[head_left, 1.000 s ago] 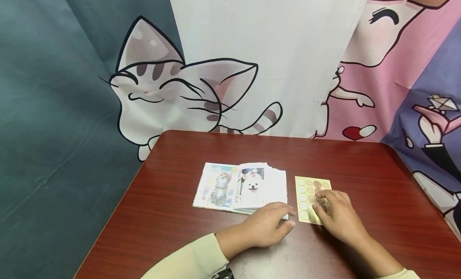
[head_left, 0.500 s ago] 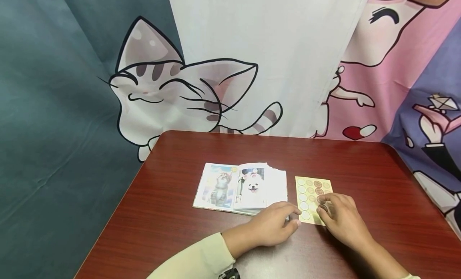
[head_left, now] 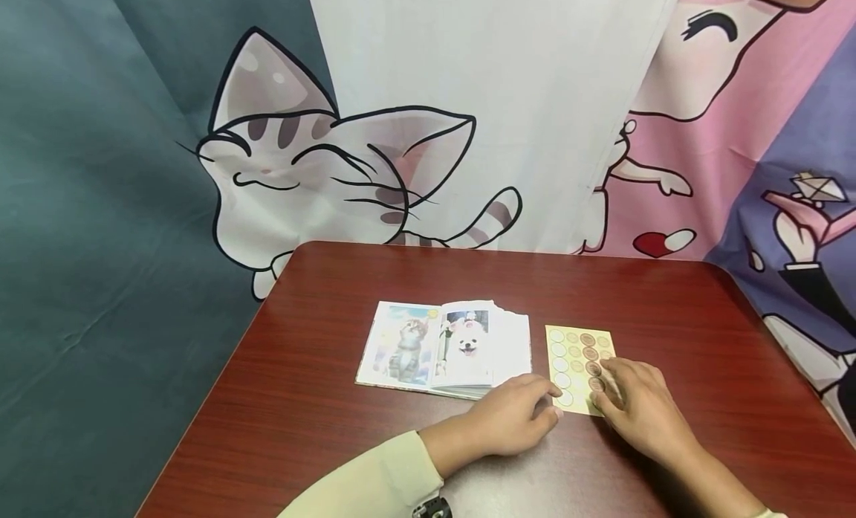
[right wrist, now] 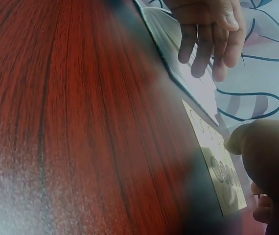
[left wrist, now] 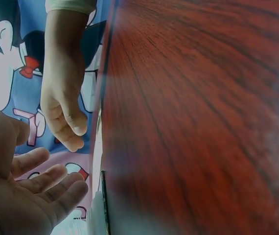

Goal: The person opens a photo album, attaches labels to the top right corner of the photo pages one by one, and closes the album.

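A pale yellow sheet of round stickers (head_left: 560, 358) lies on the table to the right of an open picture book (head_left: 461, 347). The book shows a kitten on its left page and a white dog on its right. Over the sheet's right side is my right hand (head_left: 645, 410), fingers and thumb loosely bent and apart; the left wrist view shows nothing between them. My left hand (head_left: 511, 418) hovers by the book's lower right corner, its fingertips reaching the sheet's lower left edge in the head view. In the left wrist view the fingers (left wrist: 46, 178) are spread and relaxed.
The reddish-brown wooden table (head_left: 301, 429) fills the lower view, its far edge against a printed cloth backdrop (head_left: 568, 94) with cartoon figures. A dark watch (head_left: 433, 507) sits at the left sleeve's cuff (head_left: 401, 466).
My left hand has moved a little right, toward the sticker sheet. My right hand has drifted slightly right over the sheet, uncovering more stickers. The book stays put.
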Demonstrator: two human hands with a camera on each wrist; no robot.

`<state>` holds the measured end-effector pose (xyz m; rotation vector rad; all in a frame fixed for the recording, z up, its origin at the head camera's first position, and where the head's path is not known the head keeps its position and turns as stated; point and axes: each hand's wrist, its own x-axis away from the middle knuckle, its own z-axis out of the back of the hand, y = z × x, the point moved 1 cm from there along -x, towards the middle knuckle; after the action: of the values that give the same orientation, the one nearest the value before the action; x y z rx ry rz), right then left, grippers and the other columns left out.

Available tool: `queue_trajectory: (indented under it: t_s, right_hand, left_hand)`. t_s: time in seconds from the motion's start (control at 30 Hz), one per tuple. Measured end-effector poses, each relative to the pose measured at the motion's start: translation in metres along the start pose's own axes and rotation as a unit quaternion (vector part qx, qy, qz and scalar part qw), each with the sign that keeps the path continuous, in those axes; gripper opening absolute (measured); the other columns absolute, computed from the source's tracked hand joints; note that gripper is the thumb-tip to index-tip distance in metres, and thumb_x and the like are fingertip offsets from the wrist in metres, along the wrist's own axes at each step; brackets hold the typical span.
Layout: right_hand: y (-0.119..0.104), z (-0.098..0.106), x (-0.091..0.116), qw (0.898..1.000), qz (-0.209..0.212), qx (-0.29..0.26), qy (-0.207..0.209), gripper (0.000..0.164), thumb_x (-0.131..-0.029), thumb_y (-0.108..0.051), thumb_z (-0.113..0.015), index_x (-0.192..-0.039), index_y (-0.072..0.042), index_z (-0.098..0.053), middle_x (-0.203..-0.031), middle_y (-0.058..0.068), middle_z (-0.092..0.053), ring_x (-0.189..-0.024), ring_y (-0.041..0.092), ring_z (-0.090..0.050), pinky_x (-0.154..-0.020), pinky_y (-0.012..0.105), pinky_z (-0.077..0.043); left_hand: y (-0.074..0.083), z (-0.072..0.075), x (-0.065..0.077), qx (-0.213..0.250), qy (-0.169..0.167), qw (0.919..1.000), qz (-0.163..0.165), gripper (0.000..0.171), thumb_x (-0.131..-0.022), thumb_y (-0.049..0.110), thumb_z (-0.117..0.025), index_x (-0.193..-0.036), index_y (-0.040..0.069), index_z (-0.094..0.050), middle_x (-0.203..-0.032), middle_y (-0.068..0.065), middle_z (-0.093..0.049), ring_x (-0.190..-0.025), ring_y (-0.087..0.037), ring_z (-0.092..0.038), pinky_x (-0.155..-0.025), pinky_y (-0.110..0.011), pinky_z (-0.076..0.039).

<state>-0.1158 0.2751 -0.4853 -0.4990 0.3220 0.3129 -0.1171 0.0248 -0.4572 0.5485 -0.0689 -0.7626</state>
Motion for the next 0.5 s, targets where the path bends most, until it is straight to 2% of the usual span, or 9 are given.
queue_trajectory:
  t_s: [0.23,0.5]
  right_hand:
    - [0.0012,-0.0008,0.0006,0.999,-0.018,0.007,-0.029,0.068,-0.076,-0.026,-0.089,-0.132,0.002,-0.061,-0.127,0.028,-0.061,-0.119,0.049,-0.047,-0.094,0.065,-0.039]
    - [0.0027,-0.0034,0.0035,0.999,-0.028,0.017,-0.036,0.08,-0.074,-0.036,-0.091,-0.135,0.003,-0.058,-0.127,0.03,-0.062,-0.119,0.053,-0.047,-0.094,0.068,-0.04]
  left_hand:
    - [-0.0001,0.0005,-0.003,0.017,-0.001,0.9995,0.025,0.031,-0.105,0.034,-0.054,-0.129,0.017,-0.065,-0.125,0.008,-0.064,-0.114,0.0,-0.057,-0.099,-0.018,-0.044]
    - [0.0024,-0.0021,-0.0097,0.046,0.012,0.997,0.061,0.032,-0.103,0.033,-0.057,-0.127,0.015,-0.066,-0.114,0.006,-0.065,-0.102,0.0,-0.057,-0.093,-0.018,-0.047]
